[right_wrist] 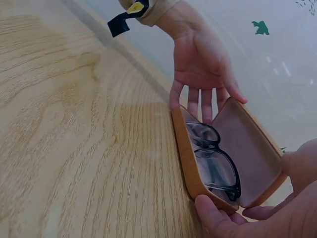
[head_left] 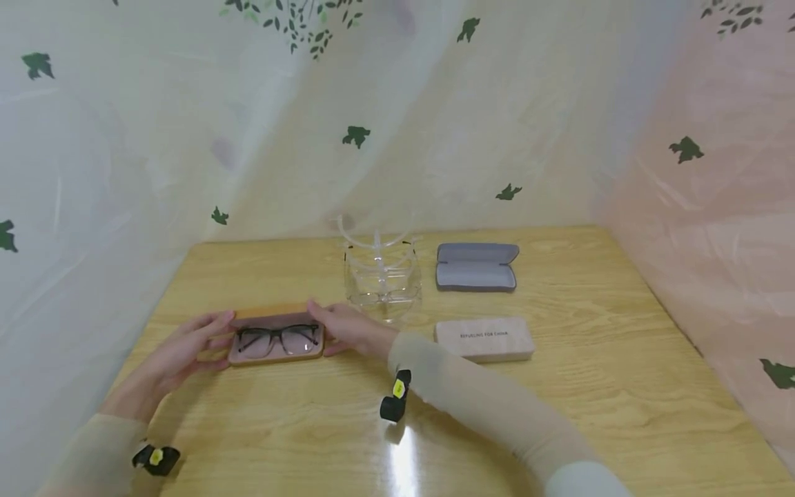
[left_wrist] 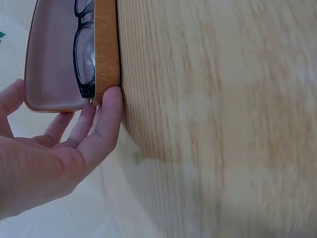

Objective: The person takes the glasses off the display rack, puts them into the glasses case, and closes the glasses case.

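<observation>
A tan glasses case [head_left: 268,312] with a pinkish lining stands with its lid up at the left of the table. Dark-framed glasses [head_left: 298,339] lie inside it, temples folded. My left hand [head_left: 186,348] grips the case's left end, thumb at the lid's edge and fingertips against the base, as the left wrist view shows. At the opposite end my right hand [head_left: 350,328] holds the case, its thumb on the lid and fingers down by the base. In the right wrist view the glasses [right_wrist: 218,168] rest in the base, with both hands around the case's ends.
A clear display stand [head_left: 380,266] bearing several pairs of glasses is at the back middle. Right of it sits an opened grey glasses case [head_left: 475,276]. A pale lettered glasses case [head_left: 484,339] lies nearer, beyond my right forearm. Patterned curtain [head_left: 435,138] hangs behind the wooden table.
</observation>
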Action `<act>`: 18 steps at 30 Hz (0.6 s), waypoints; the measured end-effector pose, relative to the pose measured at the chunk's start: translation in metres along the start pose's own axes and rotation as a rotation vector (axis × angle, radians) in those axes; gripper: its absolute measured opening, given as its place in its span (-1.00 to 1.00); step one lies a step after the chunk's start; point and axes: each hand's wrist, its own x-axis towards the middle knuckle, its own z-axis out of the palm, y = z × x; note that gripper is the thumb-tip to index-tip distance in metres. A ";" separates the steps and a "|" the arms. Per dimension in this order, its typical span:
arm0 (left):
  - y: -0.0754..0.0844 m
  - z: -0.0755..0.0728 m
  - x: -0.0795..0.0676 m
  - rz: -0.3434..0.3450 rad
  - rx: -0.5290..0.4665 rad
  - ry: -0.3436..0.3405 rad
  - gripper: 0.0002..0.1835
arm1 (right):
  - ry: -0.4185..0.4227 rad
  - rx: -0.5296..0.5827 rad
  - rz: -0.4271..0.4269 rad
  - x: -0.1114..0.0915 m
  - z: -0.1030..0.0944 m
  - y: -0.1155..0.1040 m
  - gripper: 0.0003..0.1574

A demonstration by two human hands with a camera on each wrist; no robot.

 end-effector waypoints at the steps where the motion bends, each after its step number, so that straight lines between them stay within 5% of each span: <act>1: -0.001 0.000 0.000 0.001 0.006 0.000 -0.12 | -0.003 -0.005 -0.001 0.000 0.000 0.000 -0.05; 18: -0.008 -0.004 0.001 0.014 -0.038 -0.021 -0.20 | -0.068 0.123 -0.007 0.008 -0.008 0.008 -0.23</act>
